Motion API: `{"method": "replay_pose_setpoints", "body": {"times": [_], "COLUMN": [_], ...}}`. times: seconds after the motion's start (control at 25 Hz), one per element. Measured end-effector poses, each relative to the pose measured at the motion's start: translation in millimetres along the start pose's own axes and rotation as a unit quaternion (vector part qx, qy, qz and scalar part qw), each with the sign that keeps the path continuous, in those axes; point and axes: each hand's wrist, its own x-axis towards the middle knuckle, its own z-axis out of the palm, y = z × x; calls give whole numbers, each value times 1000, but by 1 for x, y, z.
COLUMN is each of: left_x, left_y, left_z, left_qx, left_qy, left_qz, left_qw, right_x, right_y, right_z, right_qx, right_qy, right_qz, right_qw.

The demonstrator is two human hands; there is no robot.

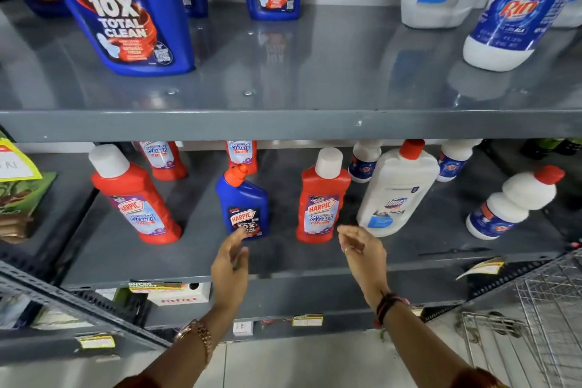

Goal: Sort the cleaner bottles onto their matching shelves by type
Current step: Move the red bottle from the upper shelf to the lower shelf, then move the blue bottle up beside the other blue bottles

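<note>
Both hands, left (pixel 229 264) and right (pixel 362 250), hover empty below the blue Harpic bottle (pixel 243 208).

both arms reach forward and up, forearms bare and angled slightly toward each other. the left hand (pixel 230 264) is open and empty, palm turned inward toward the right, fingers extended and loosely together. the right hand (pixel 362 250) is level with it, also empty, fingers loosely curled and spread, palm facing left.
</note>
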Motion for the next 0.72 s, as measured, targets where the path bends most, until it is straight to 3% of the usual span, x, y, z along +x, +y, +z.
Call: {"method": "replay_pose_setpoints", "body": {"times": [0.16,0.24,0.36,0.48,0.72], "left_x": [36,56,81,92,72], "left_y": [-20,-16,-7,1,12], "left_z": [-47,-53,-57,-53,-46], "left_qx": [30,-6,-49,-54,-16], "left_qy": [24,-21,-150,-205,-126], "left_qz": [-40,-55,-23,-4,5], "left_qw": [998,998,987,977,992], "right_x": [-5,-3,5,17,14], "right_y": [-1,-16,-43,-59,-55], "right_z": [34,57,94,118,119], "right_qx": [13,-5,-50,-64,-38], "right_qy": [-84,-151,-233,-233,-204], "right_qz": [20,-5,-50,-82,-98], "right_qw": [996,989,970,967,973]}}
